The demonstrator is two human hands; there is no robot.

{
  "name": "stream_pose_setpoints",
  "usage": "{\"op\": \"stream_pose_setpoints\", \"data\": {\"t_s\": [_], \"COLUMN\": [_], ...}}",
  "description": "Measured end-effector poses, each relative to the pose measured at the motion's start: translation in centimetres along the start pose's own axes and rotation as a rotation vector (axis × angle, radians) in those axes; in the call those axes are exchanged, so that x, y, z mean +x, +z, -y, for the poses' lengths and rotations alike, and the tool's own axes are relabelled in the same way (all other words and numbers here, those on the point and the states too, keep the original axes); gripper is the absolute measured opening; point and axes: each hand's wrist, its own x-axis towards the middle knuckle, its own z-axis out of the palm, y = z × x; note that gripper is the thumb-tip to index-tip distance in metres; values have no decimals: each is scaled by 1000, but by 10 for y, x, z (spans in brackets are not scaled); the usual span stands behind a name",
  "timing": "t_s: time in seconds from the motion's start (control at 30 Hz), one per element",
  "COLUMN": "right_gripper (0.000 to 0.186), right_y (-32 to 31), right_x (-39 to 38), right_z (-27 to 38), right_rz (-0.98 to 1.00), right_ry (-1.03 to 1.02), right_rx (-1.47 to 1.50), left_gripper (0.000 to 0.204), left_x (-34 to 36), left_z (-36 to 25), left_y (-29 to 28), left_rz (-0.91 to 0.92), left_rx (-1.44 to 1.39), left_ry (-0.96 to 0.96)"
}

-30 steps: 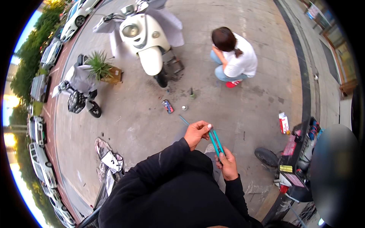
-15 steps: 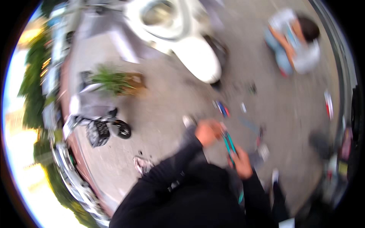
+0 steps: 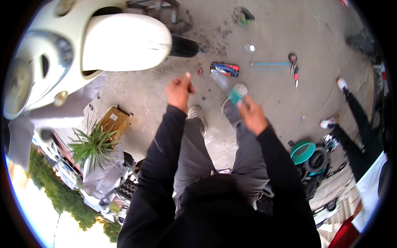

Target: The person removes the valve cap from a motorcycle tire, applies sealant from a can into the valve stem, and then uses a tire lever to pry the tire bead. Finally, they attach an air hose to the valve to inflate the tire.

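Observation:
My right hand (image 3: 253, 115) is closed around a teal-handled tool (image 3: 235, 97). Motion smears this tool, and a greyish blur reaches from it toward the red and blue tool case (image 3: 225, 69) on the ground. My left hand (image 3: 178, 92) is raised to the left of it, its fingers curled in; whether they pinch something small I cannot make out. Below my hands are my two shoes (image 3: 197, 114) on the concrete. Ahead on the left stands a cream scooter, its white front fender (image 3: 126, 42) over a black tyre (image 3: 184, 46).
A teal rod (image 3: 271, 64) and a gauge-like tool (image 3: 292, 58) lie ahead right. A clear round object (image 3: 249, 48) is beyond the case. At left is a potted plant (image 3: 94, 144). Right hold a teal basin (image 3: 302, 152), tyres (image 3: 317, 160) and another person's legs (image 3: 351, 142).
My view has turned, bringing the scooter to the left. My hands have moved apart; the teal tool was between them and is now in my right hand only.

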Motion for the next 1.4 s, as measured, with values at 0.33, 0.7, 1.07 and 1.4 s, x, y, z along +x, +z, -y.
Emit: {"op": "stream_pose_setpoints", "data": {"t_s": [0.33,0.7,1.07,1.4], "right_gripper": [30,42,35,32], "right_y": [190,233,241,234], "right_x": [259,256,203,201], "right_z": [-102,-75,-30,-29], "right_rz": [-306,-713,-658,-596], "right_ry": [-197,-483,-568,-483], "right_rx": [910,486,216,268], "left_gripper": [69,89,80,85], "left_x": [163,136,144,144], "left_z": [-52,-58,-69,-61], "left_y": [55,16,-20,-16], "left_rz": [221,205,198,157], "left_rx": [1894,2340,1932,1969], "left_ry": [1430,1489,1673,1673]}}
